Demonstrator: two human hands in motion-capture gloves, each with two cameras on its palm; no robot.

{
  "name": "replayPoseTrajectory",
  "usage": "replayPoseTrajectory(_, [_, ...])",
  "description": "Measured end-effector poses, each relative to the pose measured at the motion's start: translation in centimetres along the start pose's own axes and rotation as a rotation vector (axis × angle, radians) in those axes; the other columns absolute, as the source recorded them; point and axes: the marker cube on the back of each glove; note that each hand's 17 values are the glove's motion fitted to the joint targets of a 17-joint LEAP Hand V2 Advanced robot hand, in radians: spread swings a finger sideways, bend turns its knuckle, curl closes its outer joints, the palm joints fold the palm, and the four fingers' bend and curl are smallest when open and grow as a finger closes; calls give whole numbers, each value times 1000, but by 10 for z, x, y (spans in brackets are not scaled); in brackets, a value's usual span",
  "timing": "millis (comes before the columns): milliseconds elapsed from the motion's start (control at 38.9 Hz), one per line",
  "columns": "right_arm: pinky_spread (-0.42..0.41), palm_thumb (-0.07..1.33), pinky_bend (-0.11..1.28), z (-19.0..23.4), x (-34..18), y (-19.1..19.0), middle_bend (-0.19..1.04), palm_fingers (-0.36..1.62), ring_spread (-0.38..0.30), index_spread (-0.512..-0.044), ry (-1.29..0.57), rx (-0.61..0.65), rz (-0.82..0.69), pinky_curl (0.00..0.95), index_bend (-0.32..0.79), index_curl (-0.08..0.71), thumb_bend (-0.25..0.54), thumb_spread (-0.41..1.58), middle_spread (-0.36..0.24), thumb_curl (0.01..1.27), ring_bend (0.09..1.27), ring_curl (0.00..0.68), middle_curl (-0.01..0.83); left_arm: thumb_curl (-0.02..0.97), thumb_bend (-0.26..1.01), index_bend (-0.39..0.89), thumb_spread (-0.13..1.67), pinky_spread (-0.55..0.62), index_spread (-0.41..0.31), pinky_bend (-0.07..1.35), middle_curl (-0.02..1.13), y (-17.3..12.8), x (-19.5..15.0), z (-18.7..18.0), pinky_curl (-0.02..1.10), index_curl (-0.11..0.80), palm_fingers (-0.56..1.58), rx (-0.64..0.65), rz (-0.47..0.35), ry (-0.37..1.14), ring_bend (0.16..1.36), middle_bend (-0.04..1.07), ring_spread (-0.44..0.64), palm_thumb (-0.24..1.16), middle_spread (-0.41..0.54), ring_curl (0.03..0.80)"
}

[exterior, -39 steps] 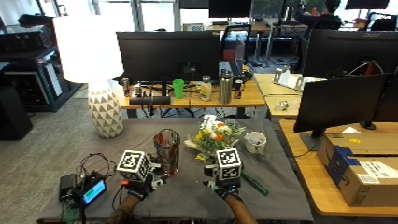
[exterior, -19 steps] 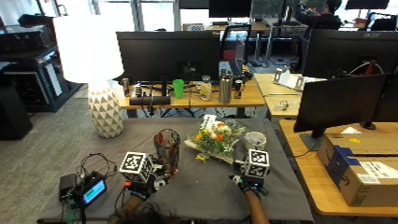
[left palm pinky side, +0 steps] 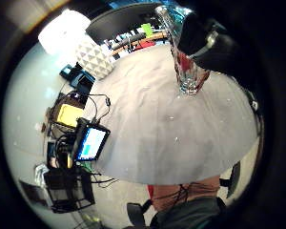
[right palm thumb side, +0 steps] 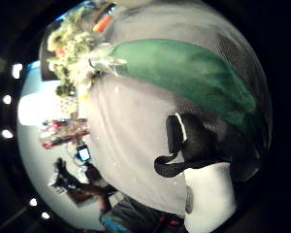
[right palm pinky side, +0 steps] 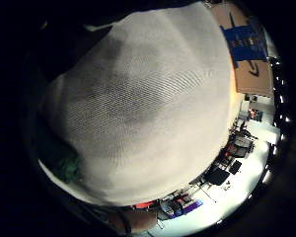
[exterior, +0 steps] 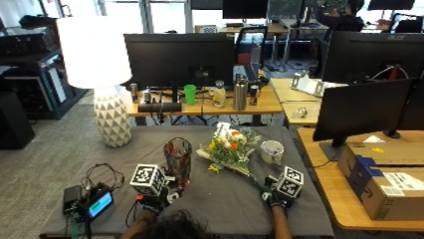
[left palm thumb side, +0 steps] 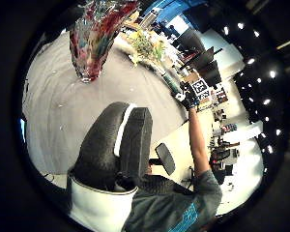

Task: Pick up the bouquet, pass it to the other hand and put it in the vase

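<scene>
The right hand [exterior: 278,198] lies at the stem end of the bouquet [exterior: 230,148], near the right front part of the grey table [exterior: 218,199]. In the right thumb-side palm view the green stem wrap [right palm thumb side: 194,82] runs close across the palm, with a black thumb [right palm thumb side: 194,145] beside it, but whether the fingers have closed on the stems cannot be told from any view. The bouquet lies on its side on the table, its yellow, orange and white flowers pointing away from the person toward the back of the table, its stems slanting down to the right hand.

The left hand [exterior: 154,199] is at the left front of the table, just beside the vase [exterior: 177,160]. A black finger [left palm pinky side: 205,43] shows next to the glass in the left little-finger-side view, but whether the hand grips the vase cannot be told. The vase stands upright, a tall glass with red and dark streaks, left of the bouquet and apart from it.

A white mug [exterior: 271,151] stands just right of the flowers. A small device with a lit screen [exterior: 99,204] and its cables sit at the table's left front corner. A white lamp [exterior: 99,79] stands on the floor beyond the table's left end. A cardboard box [exterior: 381,174] rests on the wooden desk to the right.
</scene>
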Motion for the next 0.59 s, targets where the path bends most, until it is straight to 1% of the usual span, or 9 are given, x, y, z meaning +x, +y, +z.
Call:
replayPoseTrajectory(154, [310,782,729,3,-3,-3,212,158,230,-329,-19,31,-3,364,145,171,61,1119,98,363,407,238,309,238,-21,117,1084,317,-67,363,370,-7,-1,11,352,232,460,5,9,11,555,218,154,99,29,300])
replayPoseTrajectory(257, [300,868,532,6,-7,-11,246,446,198,-327,28,91,-5,311,421,268,96,1138,60,395,361,227,326,242,-18,117,1087,314,-67,362,374,-2,3,8,357,234,459,-10,8,18,554,215,154,103,29,302])
replayPoseTrajectory(308, [291,908,502,5,-10,-13,254,597,174,-311,53,133,-3,302,481,294,107,1129,40,410,351,231,333,244,-19,117,1089,314,-67,361,377,-1,5,7,359,235,459,-9,9,19,553,214,154,105,29,303])
replayPoseTrajectory(411, [211,983,476,-1,-16,-9,319,911,52,-279,118,221,-3,296,390,308,113,1051,-7,446,464,277,366,246,-20,116,1091,312,-67,360,381,0,4,9,363,236,458,-7,9,23,553,212,154,106,30,305])
replayPoseTrajectory(462, [129,999,486,-4,-18,-7,348,1030,-11,-269,158,252,0,306,331,311,98,984,-37,464,506,299,385,247,-21,116,1092,312,-67,359,383,0,2,10,365,237,458,-7,6,26,552,211,154,107,30,306])
replayPoseTrajectory(514, [-19,988,588,-5,-21,-6,397,1263,-73,-262,188,279,-1,348,229,307,65,902,-59,482,585,342,413,248,-21,116,1092,312,-67,357,384,-1,0,11,366,237,459,-6,3,35,551,212,154,107,27,306])
replayPoseTrajectory(539, [-47,996,593,-5,-23,-7,405,1247,-90,-259,195,294,-3,357,214,319,59,880,-66,491,592,353,421,249,-21,116,1092,312,-67,357,384,-1,0,12,367,237,459,-6,2,41,551,212,154,107,27,307])
replayPoseTrajectory(565, [-94,975,601,-5,-24,-7,456,1387,-110,-255,196,311,-5,369,192,324,36,846,-82,497,669,388,444,249,-21,116,1093,311,-67,356,385,-2,-1,12,368,238,459,-6,2,48,551,212,154,107,27,307])
replayPoseTrajectory(591, [-121,979,604,-5,-25,-8,469,1398,-124,-254,190,328,-6,378,181,330,29,824,-92,505,706,404,451,250,-21,116,1093,311,-67,356,386,-2,-1,11,369,238,459,-4,1,53,551,211,154,107,26,307])
